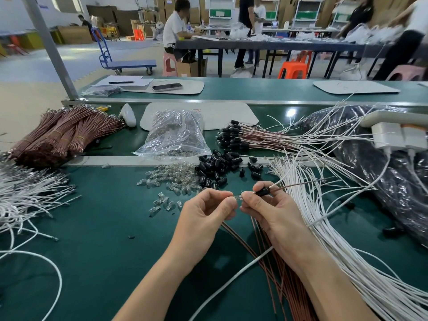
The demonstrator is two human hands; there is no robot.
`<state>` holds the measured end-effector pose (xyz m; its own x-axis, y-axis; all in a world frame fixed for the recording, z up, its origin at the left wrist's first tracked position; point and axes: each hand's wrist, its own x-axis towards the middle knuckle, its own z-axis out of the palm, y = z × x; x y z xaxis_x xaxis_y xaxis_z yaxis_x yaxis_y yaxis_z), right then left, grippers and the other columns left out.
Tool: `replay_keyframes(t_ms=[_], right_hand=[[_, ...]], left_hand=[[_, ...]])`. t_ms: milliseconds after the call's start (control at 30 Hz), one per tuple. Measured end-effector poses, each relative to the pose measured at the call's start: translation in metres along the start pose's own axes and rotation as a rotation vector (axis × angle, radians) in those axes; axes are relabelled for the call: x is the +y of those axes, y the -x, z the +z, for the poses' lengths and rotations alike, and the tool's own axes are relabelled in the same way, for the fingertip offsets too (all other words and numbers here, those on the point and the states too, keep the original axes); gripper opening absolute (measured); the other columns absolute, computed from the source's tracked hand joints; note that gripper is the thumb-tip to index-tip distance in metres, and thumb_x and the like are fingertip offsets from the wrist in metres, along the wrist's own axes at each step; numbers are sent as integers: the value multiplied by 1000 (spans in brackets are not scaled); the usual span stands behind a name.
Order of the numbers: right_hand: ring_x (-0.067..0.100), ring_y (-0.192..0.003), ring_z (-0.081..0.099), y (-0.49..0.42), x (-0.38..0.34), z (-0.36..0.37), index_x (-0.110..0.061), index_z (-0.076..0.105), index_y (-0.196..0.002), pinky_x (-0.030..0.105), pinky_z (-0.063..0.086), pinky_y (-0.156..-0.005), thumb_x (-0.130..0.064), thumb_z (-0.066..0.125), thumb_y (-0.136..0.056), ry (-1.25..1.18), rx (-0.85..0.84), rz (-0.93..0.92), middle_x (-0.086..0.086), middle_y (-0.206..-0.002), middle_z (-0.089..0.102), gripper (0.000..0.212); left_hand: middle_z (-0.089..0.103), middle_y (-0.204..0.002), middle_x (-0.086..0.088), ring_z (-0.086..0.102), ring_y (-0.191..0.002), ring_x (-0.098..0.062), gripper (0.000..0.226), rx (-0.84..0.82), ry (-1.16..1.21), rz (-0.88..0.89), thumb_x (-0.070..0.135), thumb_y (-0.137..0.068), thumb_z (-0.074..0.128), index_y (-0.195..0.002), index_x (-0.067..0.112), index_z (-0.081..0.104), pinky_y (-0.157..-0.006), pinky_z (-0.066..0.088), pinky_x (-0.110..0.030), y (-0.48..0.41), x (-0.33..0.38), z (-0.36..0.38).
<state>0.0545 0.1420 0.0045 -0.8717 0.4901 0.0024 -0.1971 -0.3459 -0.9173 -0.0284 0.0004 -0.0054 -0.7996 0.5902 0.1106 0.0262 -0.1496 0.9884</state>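
A small clear glass bulb is pinched by the left hand. A black socket, trailed by a white wire and a brown wire, is gripped by the right hand.

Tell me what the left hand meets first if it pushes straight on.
Probably the black socket pinched by the right hand; the left hand holds a clear bulb pointing at its mouth, close by.
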Motion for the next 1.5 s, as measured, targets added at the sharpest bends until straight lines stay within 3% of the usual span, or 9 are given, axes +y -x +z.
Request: replay_keyframes(t_ms=[333,433,500,600,800,1000,1300,1500], right_hand=[[22,-87,74,-2,3,0,-30,73,-77,26,58,-80,-30,88,-64,1,-31,-5,8,-85,75,19],[21,-83,73,-2,2,-2,-30,74,-77,25,58,-77,-23,87,-69,-31,-35,7,9,-84,74,17],[19,-79,72,-3,1,-2,-29,74,-75,24,59,-74,-17,83,-71,-64,-28,28,9,-81,73,15],[16,-73,70,-4,1,-2,-23,74,-76,26,60,-72,-13,80,-68,-112,-19,53,8,-76,69,15],[20,-67,70,-4,0,-1,-11,60,-90,26,60,-69,-7,76,-70,-105,-46,104,14,-79,68,26],[20,-74,70,-3,1,0,-13,60,-91,30,61,-75,-10,77,-70,-68,-49,117,17,-87,65,26],[21,-80,74,-2,0,1,-13,64,-100,28,60,-71,-21,81,-70,-46,-69,109,12,-88,73,36],[17,-73,70,-1,1,0,-27,76,-83,24,58,-69,-23,85,-67,-30,-65,87,10,-81,72,19]], left_hand=[[77,-88,-5,71,-79,-14,29,11,26,6,35,-81,73,-100,12,73,-77,55,-21,1,-3,5],[77,-88,0,71,-80,-11,24,3,-3,32,36,-83,73,-100,19,73,-76,54,-18,2,-2,7],[75,-91,6,71,-83,-9,14,-7,-111,91,34,-88,74,-102,31,72,-76,53,-16,3,-3,6],[71,-95,15,67,-88,-11,23,-11,-378,240,28,-92,72,-109,42,64,-76,49,-13,3,-7,1],[60,-98,24,60,-85,-2,27,43,-712,444,24,-93,71,-112,39,59,-70,47,-15,4,-12,-1],[60,-97,20,61,-81,-7,14,53,-733,494,29,-94,65,-107,34,61,-66,52,-29,6,-9,-1],[64,-95,21,63,-84,-7,17,65,-700,440,24,-92,69,-102,36,62,-69,49,-20,6,-7,-1],[62,-95,28,60,-82,1,12,69,-734,418,35,-92,65,-103,39,62,-71,51,-23,7,-8,-1]])
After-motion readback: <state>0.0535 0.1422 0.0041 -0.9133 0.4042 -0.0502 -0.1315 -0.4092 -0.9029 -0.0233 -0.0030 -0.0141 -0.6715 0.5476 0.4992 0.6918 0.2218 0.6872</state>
